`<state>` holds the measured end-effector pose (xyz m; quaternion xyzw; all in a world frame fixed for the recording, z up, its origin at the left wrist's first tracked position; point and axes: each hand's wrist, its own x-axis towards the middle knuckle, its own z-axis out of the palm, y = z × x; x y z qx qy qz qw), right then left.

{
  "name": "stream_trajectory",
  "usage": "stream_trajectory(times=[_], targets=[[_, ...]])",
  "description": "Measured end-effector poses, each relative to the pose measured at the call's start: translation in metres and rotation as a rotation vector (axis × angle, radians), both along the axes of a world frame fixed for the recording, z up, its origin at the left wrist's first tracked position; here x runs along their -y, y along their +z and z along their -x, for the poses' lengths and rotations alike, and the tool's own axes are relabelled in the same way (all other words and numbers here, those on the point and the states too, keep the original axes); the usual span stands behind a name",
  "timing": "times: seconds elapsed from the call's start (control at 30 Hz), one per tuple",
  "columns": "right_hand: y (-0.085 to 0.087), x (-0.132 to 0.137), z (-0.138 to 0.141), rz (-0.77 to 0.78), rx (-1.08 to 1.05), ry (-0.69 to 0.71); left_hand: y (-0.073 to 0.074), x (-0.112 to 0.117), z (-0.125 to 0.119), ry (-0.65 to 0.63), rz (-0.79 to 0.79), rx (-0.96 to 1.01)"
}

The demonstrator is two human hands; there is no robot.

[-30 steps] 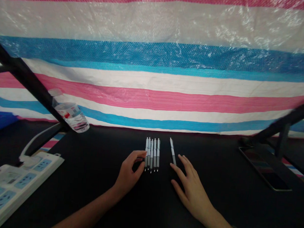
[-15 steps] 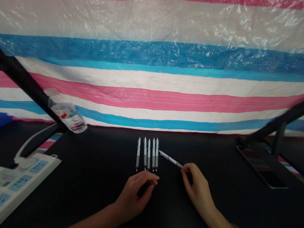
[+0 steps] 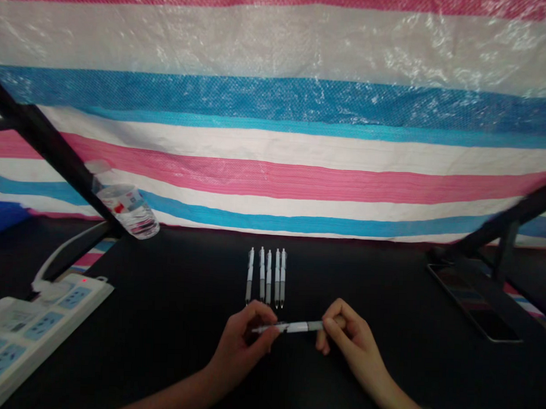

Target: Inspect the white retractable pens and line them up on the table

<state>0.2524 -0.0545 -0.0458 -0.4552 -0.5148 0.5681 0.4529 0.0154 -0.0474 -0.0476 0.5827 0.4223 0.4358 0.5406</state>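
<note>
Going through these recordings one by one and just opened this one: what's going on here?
A person is holding a white retractable pen level above the black tabletop, gripping it with both the left hand and the right hand. Just beyond the hands, five similar pens lie side by side in a row, tips toward the person. A white power strip sits off to the left.

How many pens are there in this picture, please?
6. The row of five pens lies side by side on the black table. The sixth pen is held crosswise nearer the person, between the left hand and the right hand. None seems hidden.
</note>
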Motion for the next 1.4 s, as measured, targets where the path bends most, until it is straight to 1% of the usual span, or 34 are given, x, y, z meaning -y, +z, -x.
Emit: stream_trajectory(times=[0.1, 0.2, 0.3, 0.4, 0.47, 0.6, 0.63, 0.7, 0.83, 0.9, 1.03, 1.17, 1.2, 1.33, 1.4], targets=[[-0.0042, 0.0026, 0.003, 0.048, 0.02, 0.09, 0.0001, 0.0013, 0.0019, 0.025, -0.038, 0.007], [-0.0047, 0.0041, 0.0032, 0.034, 0.137, 0.142, 0.0014, 0.0024, 0.0034, 0.049, -0.062, -0.03], [-0.0017, 0.0051, 0.0018, -0.086, 0.273, 0.094, 0.0027, 0.0034, 0.0047, 0.055, -0.078, -0.103], [0.0007, 0.0062, 0.0008, -0.217, 0.361, 0.042, 0.0031, 0.0044, 0.0053, 0.052, -0.062, -0.119], [0.0005, 0.0069, 0.0002, -0.291, 0.386, 0.016, 0.003, 0.005, 0.0047, 0.036, -0.017, -0.091], [-0.0025, 0.007, -0.0007, -0.434, 0.4, -0.076, 0.0036, 0.0051, 0.0017, -0.002, 0.138, 0.03], [-0.0032, 0.0069, -0.0007, -0.433, 0.4, -0.089, 0.0042, 0.0049, 0.001, 0.0, 0.162, 0.054], [-0.0043, 0.0067, -0.0001, -0.356, 0.382, -0.084, 0.0057, 0.0042, 0.0, 0.023, 0.168, 0.082], [-0.0045, 0.0067, 0.002, -0.082, 0.227, 0.07, 0.0074, 0.004, 0.0003, 0.049, 0.112, 0.091], [-0.0028, 0.007, 0.0025, -0.008, 0.166, 0.108, 0.006, 0.0047, 0.001, 0.031, 0.078, 0.066], [0.0016, 0.0067, 0.0017, -0.045, 0.128, 0.058, 0.0016, 0.0053, 0.0023, 0.029, 0.006, 0.042], [-0.0028, 0.0035, -0.0001, 0.04, 0.116, 0.135, 0.0008, 0.0047, 0.0029, 0.026, 0.002, 0.046], [-0.0045, 0.0026, -0.0003, 0.054, 0.122, 0.137, 0.0011, 0.0047, 0.003, 0.02, 0.008, 0.047], [-0.0072, 0.0013, -0.0011, 0.021, 0.07, 0.051, 0.0021, 0.0049, 0.0035, 0.007, 0.023, 0.046], [-0.0068, 0.0016, -0.0016, 0.028, 0.087, 0.055, 0.0017, 0.0048, 0.0039, 0.007, 0.016, 0.049]])
